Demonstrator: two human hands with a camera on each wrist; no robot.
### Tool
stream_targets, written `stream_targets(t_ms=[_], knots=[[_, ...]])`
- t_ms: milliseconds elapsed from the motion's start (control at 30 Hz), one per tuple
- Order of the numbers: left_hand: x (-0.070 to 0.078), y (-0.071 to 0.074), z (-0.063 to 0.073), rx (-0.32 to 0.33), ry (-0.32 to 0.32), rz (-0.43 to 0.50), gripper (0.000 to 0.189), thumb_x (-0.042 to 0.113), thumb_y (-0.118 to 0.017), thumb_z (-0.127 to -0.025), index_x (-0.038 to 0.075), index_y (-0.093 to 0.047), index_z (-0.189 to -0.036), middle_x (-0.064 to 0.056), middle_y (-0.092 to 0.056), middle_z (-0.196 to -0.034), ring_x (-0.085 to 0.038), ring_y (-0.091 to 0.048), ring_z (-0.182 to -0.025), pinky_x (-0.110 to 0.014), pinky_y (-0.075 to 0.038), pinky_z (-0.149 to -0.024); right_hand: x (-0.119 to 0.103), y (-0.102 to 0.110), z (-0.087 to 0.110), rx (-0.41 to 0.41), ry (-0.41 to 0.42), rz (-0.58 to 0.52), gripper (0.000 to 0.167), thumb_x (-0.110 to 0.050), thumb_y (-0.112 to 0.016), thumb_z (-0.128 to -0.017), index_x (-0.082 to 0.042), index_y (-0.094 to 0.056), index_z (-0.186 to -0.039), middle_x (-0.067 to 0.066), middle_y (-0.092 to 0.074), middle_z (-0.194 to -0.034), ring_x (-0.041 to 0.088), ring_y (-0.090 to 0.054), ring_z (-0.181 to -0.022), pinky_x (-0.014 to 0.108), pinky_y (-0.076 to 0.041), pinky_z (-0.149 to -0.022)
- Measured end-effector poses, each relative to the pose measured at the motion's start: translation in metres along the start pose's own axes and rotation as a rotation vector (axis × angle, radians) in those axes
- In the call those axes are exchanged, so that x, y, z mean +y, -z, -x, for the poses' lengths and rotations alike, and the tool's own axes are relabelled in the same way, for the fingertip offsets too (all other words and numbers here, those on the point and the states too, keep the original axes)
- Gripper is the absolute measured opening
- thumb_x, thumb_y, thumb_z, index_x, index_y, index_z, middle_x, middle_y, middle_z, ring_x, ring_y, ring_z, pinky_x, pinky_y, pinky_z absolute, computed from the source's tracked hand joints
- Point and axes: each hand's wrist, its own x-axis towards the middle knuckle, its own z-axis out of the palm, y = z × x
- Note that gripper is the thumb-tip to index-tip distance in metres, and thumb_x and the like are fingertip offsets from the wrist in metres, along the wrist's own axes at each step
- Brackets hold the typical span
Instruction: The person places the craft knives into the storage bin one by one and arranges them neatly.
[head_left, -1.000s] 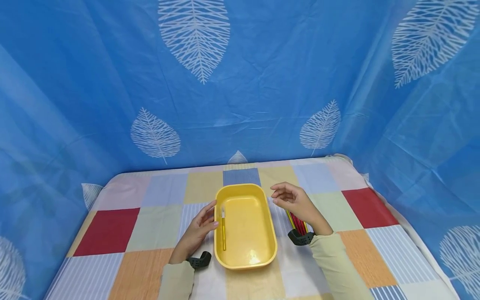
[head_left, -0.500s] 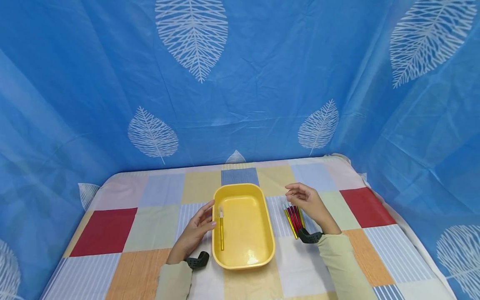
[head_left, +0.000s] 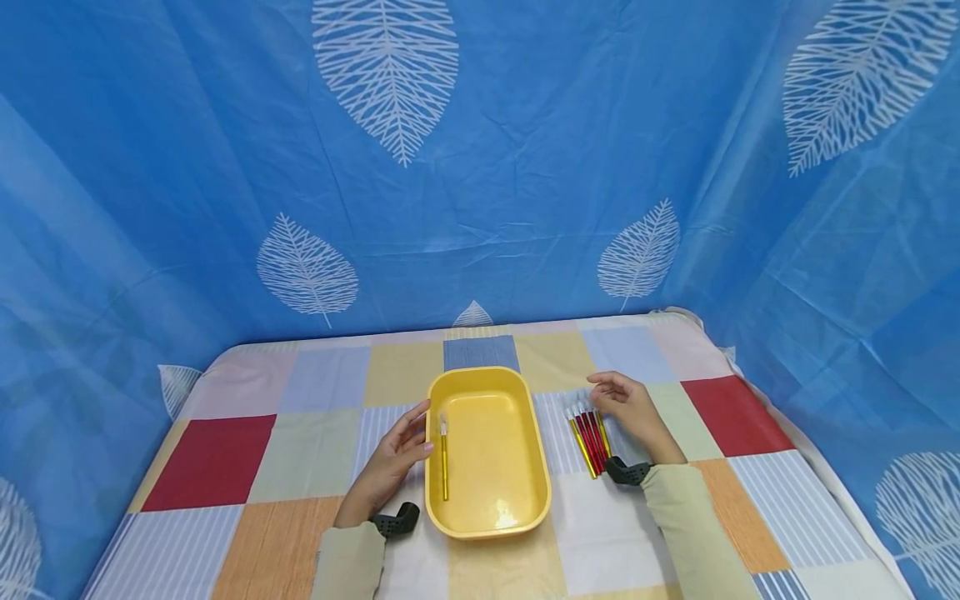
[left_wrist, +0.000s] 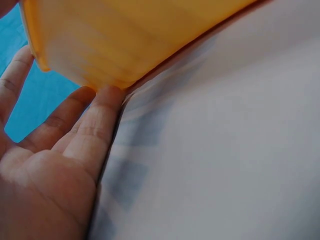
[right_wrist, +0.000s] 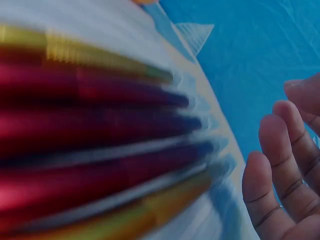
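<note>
A yellow tray (head_left: 491,467) sits on the patchwork cloth, with one slim yellow pen-like stick (head_left: 445,467), pale-tipped, lying along its left side. My left hand (head_left: 390,467) is at the tray's left wall, fingertips touching the outside and thumb at the rim. In the left wrist view, its fingers (left_wrist: 102,112) reach the tray's lower edge. To the right of the tray lies a row of several red and yellow pen-like sticks (head_left: 588,442) with clear tips. My right hand (head_left: 633,417) hovers beside those tips, fingers loosely bent and holding nothing.
The patchwork cloth (head_left: 300,454) covers the table. A blue curtain (head_left: 480,208) with white leaf prints hangs behind it and along both sides. Dark wrist-worn devices (head_left: 397,521) show on both wrists.
My right hand has moved right, from beside the tray's rim to the far end of the stick row, uncovering the sticks. My left hand and the tray have stayed put.
</note>
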Motion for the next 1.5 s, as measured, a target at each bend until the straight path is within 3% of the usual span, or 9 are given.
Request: stream_targets(t_ms=[200, 533, 833, 1033, 1167, 1400, 1500], knots=[[-0.001, 0.0, -0.001, 0.002, 0.002, 0.002, 0.078, -0.006, -0.061, -0.103, -0.002, -0.022, -0.17, -0.032, -0.023, -0.173, -0.051, -0.034, -0.155, -0.022, -0.048, -0.11, 0.008, 0.006, -0.004, -0.015, -0.046, 0.019, 0.033, 0.006, -0.066, -0.101, 0.02, -0.06, -0.13, 0.015, -0.068, -0.099, 0.007, -0.065, -0.078, 0.024, -0.059, -0.069], [-0.001, 0.002, 0.001, -0.005, -0.007, -0.013, 0.078, -0.004, -0.061, -0.104, -0.001, -0.022, -0.171, -0.032, -0.024, -0.172, -0.051, -0.037, -0.153, -0.022, -0.048, -0.11, 0.013, 0.013, -0.011, -0.129, -0.082, 0.113, 0.04, 0.006, -0.067, -0.099, 0.019, -0.056, -0.135, 0.019, -0.068, -0.099, 0.013, -0.065, -0.078, 0.026, -0.058, -0.07], [0.001, 0.002, 0.001, 0.001, -0.004, -0.014, 0.078, -0.003, -0.062, -0.104, -0.001, -0.022, -0.171, -0.033, -0.022, -0.173, -0.052, -0.035, -0.154, -0.022, -0.048, -0.109, -0.001, 0.014, -0.02, -0.236, -0.205, 0.228, 0.052, 0.004, -0.069, -0.096, 0.019, -0.052, -0.142, 0.013, -0.061, -0.1, 0.019, -0.06, -0.085, 0.025, -0.055, -0.074], [0.0, 0.002, 0.002, -0.011, -0.022, -0.016, 0.078, -0.004, -0.061, -0.104, -0.002, -0.02, -0.171, -0.034, -0.022, -0.172, -0.054, -0.034, -0.154, -0.022, -0.048, -0.11, -0.007, 0.014, -0.026, -0.251, -0.289, 0.275, 0.051, 0.004, -0.07, -0.094, 0.018, -0.056, -0.141, 0.01, -0.057, -0.099, 0.023, -0.055, -0.09, 0.026, -0.052, -0.075], [0.001, 0.001, 0.001, -0.01, -0.021, -0.016, 0.078, -0.004, -0.061, -0.104, -0.002, -0.021, -0.171, -0.034, -0.023, -0.172, -0.051, -0.038, -0.153, -0.022, -0.048, -0.11, -0.005, 0.015, -0.028, -0.253, -0.292, 0.27, 0.046, 0.005, -0.07, -0.094, 0.018, -0.057, -0.137, 0.01, -0.056, -0.097, 0.022, -0.056, -0.087, 0.027, -0.053, -0.074], [-0.001, 0.002, 0.0, -0.037, -0.031, -0.009, 0.078, -0.004, -0.061, -0.104, -0.002, -0.019, -0.171, -0.034, -0.022, -0.172, -0.035, -0.048, -0.149, -0.023, -0.048, -0.111, -0.005, 0.016, -0.026, -0.245, -0.235, 0.283, 0.045, 0.006, -0.07, -0.091, 0.016, -0.058, -0.132, 0.012, -0.056, -0.098, 0.021, -0.056, -0.083, 0.029, -0.051, -0.072], [-0.001, 0.002, 0.0, -0.033, -0.031, -0.01, 0.078, -0.003, -0.061, -0.104, -0.002, -0.02, -0.171, -0.034, -0.023, -0.171, -0.036, -0.048, -0.149, -0.023, -0.049, -0.11, -0.008, 0.015, -0.024, -0.236, -0.201, 0.266, 0.047, 0.007, -0.069, -0.089, 0.015, -0.057, -0.134, 0.015, -0.058, -0.101, 0.021, -0.057, -0.081, 0.03, -0.052, -0.07]])
